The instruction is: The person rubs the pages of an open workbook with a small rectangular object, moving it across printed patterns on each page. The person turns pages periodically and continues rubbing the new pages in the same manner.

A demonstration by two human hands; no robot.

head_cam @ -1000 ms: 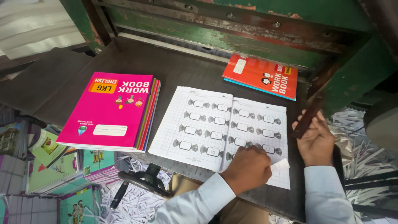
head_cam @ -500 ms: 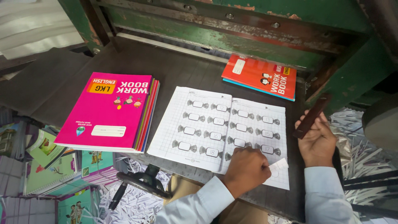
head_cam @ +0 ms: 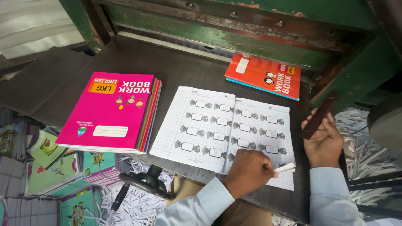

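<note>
An open workbook (head_cam: pixel 222 127) lies flat on a dark metal table (head_cam: pixel 58 83), its two white gridded pages printed with rows of sweet-shaped outlines. The left hand (head_cam: pixel 249 171) rests knuckles-up on the near right corner of the book, its wrist bent inward from a pale sleeve (head_cam: pixel 197 207). Its grip is closed, fingers curled tight, pinching a small white paper strip (head_cam: pixel 285 168) that pokes out to the right of the knuckles. The printed pages spread away from this grip, mostly up and to the left of it.

The right hand (head_cam: pixel 324 140) is just to the right of the book's edge, apart from the left hand. Its fingers wrap from behind around a dark slanted lever (head_cam: pixel 319 117) on the green machine frame (head_cam: pixel 356 71); that grip looks closed on the bar.

Farther left of the left grip, beyond the open pages, sits a stack of workbooks with a bright pink cover (head_cam: pixel 111 111) on top. Beyond the grip, at the far side of the table, lies a red workbook (head_cam: pixel 264 75). Below the table edge are shredded paper trimmings (head_cam: pixel 138 205) and more coloured book covers (head_cam: pixel 46 167).
</note>
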